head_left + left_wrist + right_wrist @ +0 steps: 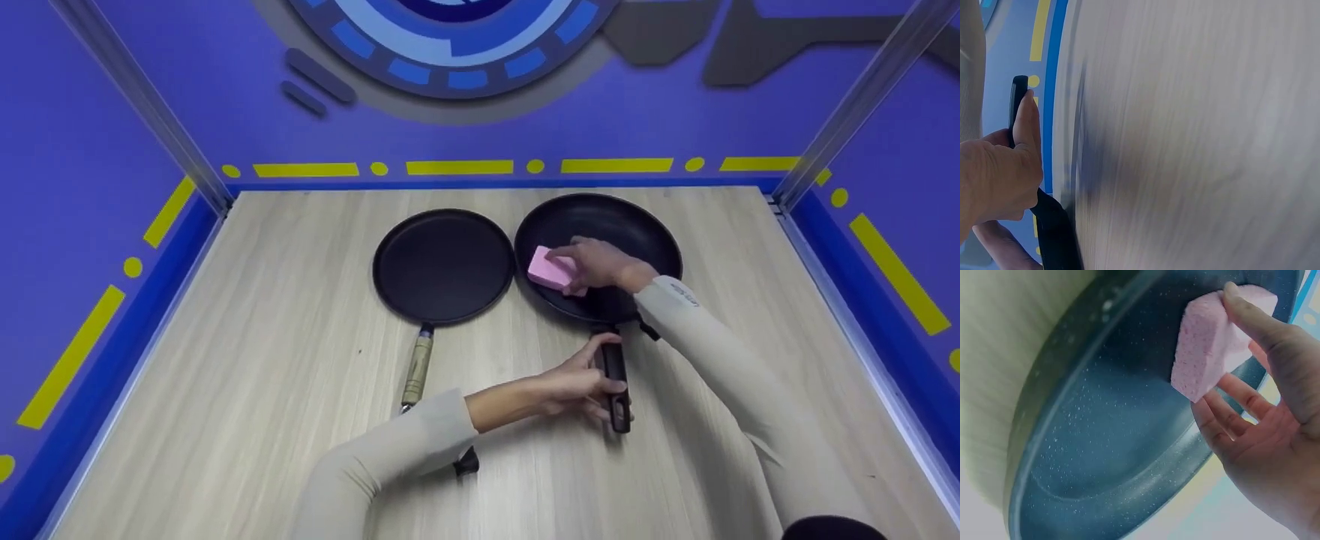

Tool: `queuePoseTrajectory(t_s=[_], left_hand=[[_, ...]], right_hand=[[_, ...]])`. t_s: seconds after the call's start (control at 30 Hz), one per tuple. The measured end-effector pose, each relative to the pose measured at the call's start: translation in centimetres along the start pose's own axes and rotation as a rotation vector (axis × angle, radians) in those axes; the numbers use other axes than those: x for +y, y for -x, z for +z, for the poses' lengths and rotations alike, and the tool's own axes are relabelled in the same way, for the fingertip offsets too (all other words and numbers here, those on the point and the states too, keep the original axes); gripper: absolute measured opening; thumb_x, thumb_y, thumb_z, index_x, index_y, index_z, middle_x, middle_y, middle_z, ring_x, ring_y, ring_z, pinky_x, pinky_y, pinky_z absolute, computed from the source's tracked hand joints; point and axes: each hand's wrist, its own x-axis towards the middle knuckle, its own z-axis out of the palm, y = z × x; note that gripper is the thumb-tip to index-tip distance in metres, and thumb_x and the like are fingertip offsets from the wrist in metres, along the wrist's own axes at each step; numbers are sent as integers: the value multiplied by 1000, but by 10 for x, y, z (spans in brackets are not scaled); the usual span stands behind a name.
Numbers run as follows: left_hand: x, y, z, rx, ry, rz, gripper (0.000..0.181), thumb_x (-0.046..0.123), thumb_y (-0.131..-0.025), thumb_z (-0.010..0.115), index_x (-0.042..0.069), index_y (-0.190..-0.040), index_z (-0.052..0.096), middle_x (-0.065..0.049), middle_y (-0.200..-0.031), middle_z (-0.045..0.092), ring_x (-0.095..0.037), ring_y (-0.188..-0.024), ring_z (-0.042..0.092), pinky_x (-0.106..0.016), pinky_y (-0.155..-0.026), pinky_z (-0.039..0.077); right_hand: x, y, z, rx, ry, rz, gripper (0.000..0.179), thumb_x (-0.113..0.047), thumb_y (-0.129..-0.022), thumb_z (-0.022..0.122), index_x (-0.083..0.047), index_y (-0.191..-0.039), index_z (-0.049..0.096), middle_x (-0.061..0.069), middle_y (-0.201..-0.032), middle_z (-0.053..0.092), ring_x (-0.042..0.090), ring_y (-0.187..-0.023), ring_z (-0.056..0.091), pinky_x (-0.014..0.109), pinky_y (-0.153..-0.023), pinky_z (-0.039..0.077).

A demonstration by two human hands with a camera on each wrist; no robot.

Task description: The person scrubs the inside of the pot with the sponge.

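Note:
A deep black frying pan (pixel 622 225) lies on the wooden table, its handle (pixel 616 382) pointing toward me. My left hand (pixel 574 386) grips that handle, thumb along its top; the left wrist view shows the fingers around the dark handle (pixel 1018 107). Inside the pan, my right hand (pixel 600 264) holds a pink sponge (pixel 550 270) against the left part of the pan's surface. In the right wrist view the sponge (pixel 1199 349) sits between thumb and fingers, and small light specks dot the pan's inner surface (pixel 1112 422).
Touching the pan's left side is a flat black griddle pan (pixel 444 266) with a wood-patterned handle (pixel 418 367). A small black object (pixel 466 461) shows by my left sleeve, and a dark round thing (pixel 832 529) at the bottom right edge. Blue-purple walls (pixel 480 142) enclose the table.

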Motion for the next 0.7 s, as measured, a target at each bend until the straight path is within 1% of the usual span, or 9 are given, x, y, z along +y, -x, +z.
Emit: queuePoseTrajectory(t_s=[0.1,0.17,0.23,0.3,0.4,0.47,0.5,0.57,0.7], left_hand=[[0,-1,0,-10,21,1,74,-8,-95,59,29,-152,31,-17,-95,64,-54,-106,67,-50,-81,61],[-1,-1,-1,-15,33,4,75,-9,-95,58,28,-153,30,-18,-92,66,-57,-107,65,-51,-81,60],[-2,-1,-1,-9,33,6,75,-10,-95,58,28,-153,31,-17,-90,67,-57,-106,65,-50,-80,61],[-3,-1,-1,-4,30,6,75,-9,-95,59,29,-153,32,-16,-86,67,-56,-104,66,-49,-78,62],[-3,-1,-1,5,24,2,75,-8,-95,60,31,-152,34,-13,-84,66,-53,-102,68,-46,-76,62],[-1,0,-3,12,17,2,74,-8,-95,60,31,-152,34,-13,-84,67,-53,-102,69,-45,-75,63],[-1,0,-4,14,13,3,74,-8,-95,61,31,-152,35,-14,-85,68,-52,-101,69,-44,-74,63],[1,0,-4,13,9,2,74,-8,-95,60,30,-153,34,-15,-87,68,-53,-102,69,-45,-74,63],[1,-1,-3,-5,19,-3,74,-8,-95,60,31,-152,34,-15,-90,68,-54,-104,68,-47,-77,62]], right_hand=[[1,-2,-3,-2,-6,2,70,-24,-77,91,-18,-141,61,21,-114,60,36,-103,59,53,-98,52],[3,-5,-4,4,-22,31,70,-22,-79,90,-18,-142,61,20,-115,60,36,-103,59,53,-98,52],[7,-9,-4,20,-37,78,68,-19,-83,86,-16,-144,59,23,-120,60,38,-107,59,54,-101,51],[13,-13,-4,51,-35,150,62,-18,-88,81,-14,-145,57,26,-125,58,43,-111,59,58,-101,50],[24,-17,-4,86,-29,280,53,-19,-94,74,-9,-142,54,34,-130,53,52,-118,55,64,-101,47],[31,-19,-5,86,-34,351,51,-20,-96,70,-6,-140,50,36,-129,51,55,-119,52,67,-101,46],[34,-20,-6,82,-46,373,51,-20,-96,70,-6,-140,48,37,-129,50,56,-119,51,68,-101,46],[36,-19,-10,63,-53,386,54,-18,-96,69,-6,-143,46,38,-132,47,56,-120,51,68,-103,45],[35,-14,-19,5,-39,363,61,-17,-93,72,-7,-147,45,36,-137,48,54,-122,52,66,-106,44]])
